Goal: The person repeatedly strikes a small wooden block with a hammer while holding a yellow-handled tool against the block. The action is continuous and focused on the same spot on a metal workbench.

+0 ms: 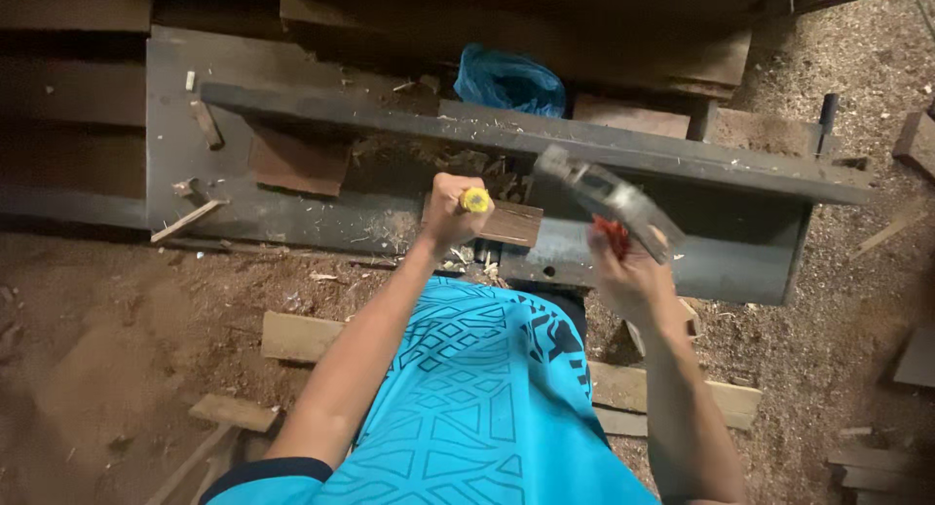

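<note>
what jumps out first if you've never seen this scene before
At centre, the left hand grips a yellow-capped tool upright over a small wooden block, while the right hand holds a raised, motion-blurred hammer. Behind them, a blue plastic bag stands out against the dark bench.

The shirt (467, 408) is bright turquoise, printed with darker blue geometric lines and a black patterned patch, and edged navy at the sleeve. The chisel (475, 200) shows a yellow handle end. The hammer (609, 201) has a grey metal head and a red grip. The small wooden block (506, 223) is reddish brown. The surface (243, 213) is dark grey, dusted with pale shavings. A crumpled bag (511, 81) at its far edge is blue. The floor (127, 330) is brown sawdust.
</note>
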